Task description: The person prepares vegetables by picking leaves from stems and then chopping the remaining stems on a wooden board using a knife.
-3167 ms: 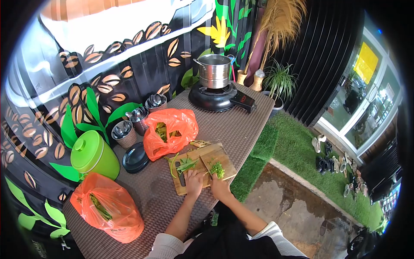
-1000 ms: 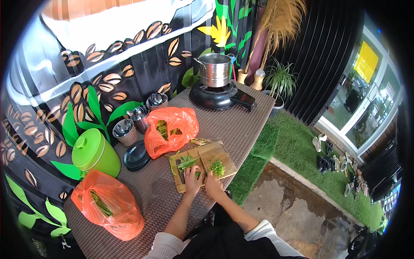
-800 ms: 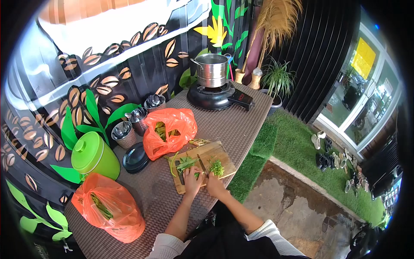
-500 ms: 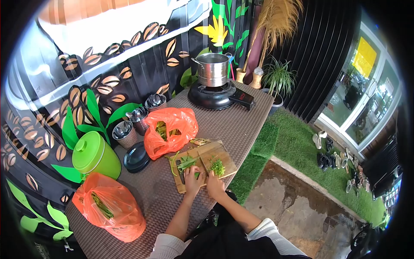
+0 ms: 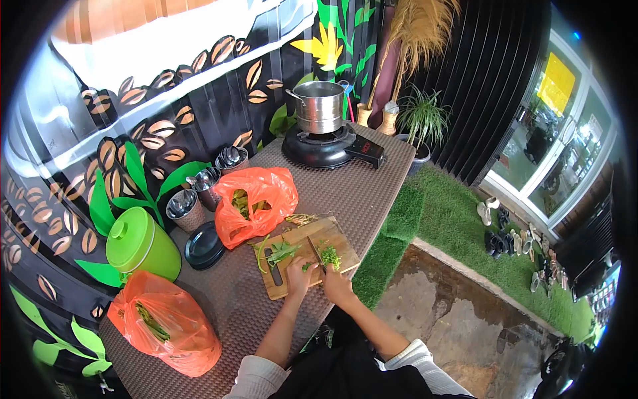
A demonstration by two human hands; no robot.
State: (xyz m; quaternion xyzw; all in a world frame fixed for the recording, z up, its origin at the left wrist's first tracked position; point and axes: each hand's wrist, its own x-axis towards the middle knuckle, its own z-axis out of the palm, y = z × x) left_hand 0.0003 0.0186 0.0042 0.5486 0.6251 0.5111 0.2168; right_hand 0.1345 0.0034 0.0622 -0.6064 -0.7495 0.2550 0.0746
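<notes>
My right hand (image 5: 337,287) grips a knife (image 5: 313,248), its dark blade pointing away from me across the wooden cutting board (image 5: 312,231). Just left of the blade, my left hand (image 5: 298,276) is closed around a small bunch of leafy greens (image 5: 307,266) and rests on the board. Finely chopped greens (image 5: 330,258) lie in a pile to the right of the knife. Longer uncut leaves (image 5: 284,252) and stalks spread over the board's left part, beside its handle slot. My fingertips are partly hidden.
An orange plastic bag (image 5: 256,223) of greens stands behind the board, another bag (image 5: 193,339) at the front left. Around them are a green lidded container (image 5: 143,243), dark plates (image 5: 205,246) and cutlery holders (image 5: 186,211). A metal pot (image 5: 319,110) sits on a black stove (image 5: 319,149) at the back.
The knife blade now shows standing between the uncut and chopped greens; earlier it lay low across the board. My right hand has shifted slightly. The whole view has moved a little.
</notes>
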